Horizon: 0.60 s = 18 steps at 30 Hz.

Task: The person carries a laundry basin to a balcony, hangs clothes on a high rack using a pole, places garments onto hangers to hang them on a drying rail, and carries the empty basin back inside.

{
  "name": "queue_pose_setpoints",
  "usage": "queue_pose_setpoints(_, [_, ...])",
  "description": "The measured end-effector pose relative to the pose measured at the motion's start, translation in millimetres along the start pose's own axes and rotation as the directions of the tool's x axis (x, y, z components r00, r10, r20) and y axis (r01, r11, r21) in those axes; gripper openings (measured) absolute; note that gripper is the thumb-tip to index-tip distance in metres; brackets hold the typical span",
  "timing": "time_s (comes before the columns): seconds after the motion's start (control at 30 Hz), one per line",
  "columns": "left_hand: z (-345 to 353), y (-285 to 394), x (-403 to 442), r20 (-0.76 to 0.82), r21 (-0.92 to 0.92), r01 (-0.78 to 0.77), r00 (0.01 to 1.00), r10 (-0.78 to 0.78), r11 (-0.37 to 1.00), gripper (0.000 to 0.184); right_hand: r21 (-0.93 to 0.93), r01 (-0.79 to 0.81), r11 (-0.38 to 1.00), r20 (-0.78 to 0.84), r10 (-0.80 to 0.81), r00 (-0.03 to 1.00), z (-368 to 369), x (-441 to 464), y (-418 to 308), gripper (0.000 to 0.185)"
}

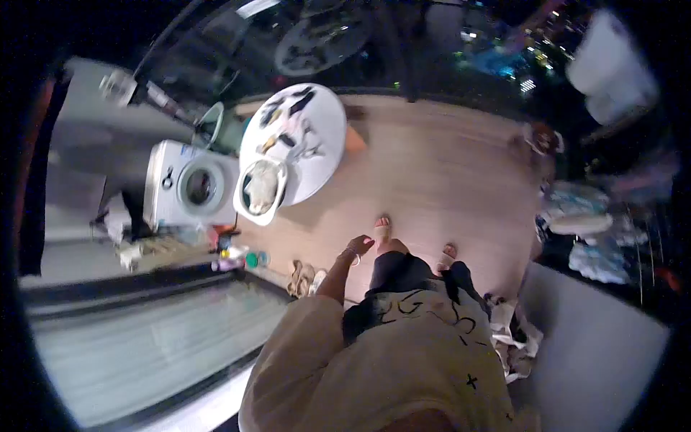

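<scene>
My left hand (360, 245), with a bracelet at the wrist, hangs in front of my body above the wooden floor. Nothing shows in it, and its fingers look loosely open, though they are small and blurred. It is apart from everything around it. My right hand is out of view. Ahead to the left stands a round white table (327, 137). Dark socks (302, 101) and other small pieces lie spread on its top. At its near edge is a white basin (271, 215) with pale cloth (262, 189) in it.
A front-loading washing machine (163, 203) stands left of the table, with a green tub (229, 133) behind it. Bottles (229, 261) and brown shoes (300, 277) are by the left wall. Hanging clothes (596, 255) and a bag-like bundle (520, 342) are at right.
</scene>
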<state>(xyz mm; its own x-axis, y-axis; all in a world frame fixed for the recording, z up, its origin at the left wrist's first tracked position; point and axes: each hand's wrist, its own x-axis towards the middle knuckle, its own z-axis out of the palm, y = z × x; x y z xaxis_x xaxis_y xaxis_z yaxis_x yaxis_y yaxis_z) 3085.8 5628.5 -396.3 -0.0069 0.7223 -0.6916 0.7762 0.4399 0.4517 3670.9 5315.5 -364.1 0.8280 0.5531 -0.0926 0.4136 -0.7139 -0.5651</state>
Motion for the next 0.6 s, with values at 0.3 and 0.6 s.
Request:
queue_pose_setpoints(0.3, [-101,-191,29,-0.175,-0.214,0.188,0.958,-0.227,0.959,0.040,-0.084,0.415,0.906,0.493,-0.324,0.807,61,-40,-193,0.024])
queue_pose_setpoints(0.6, [-287,-345,168,-0.543,-0.255,0.349,0.720,-0.432,0.902,0.035,-0.212,0.516,0.830,0.662,-0.266,0.701,135,-87,-345,0.029])
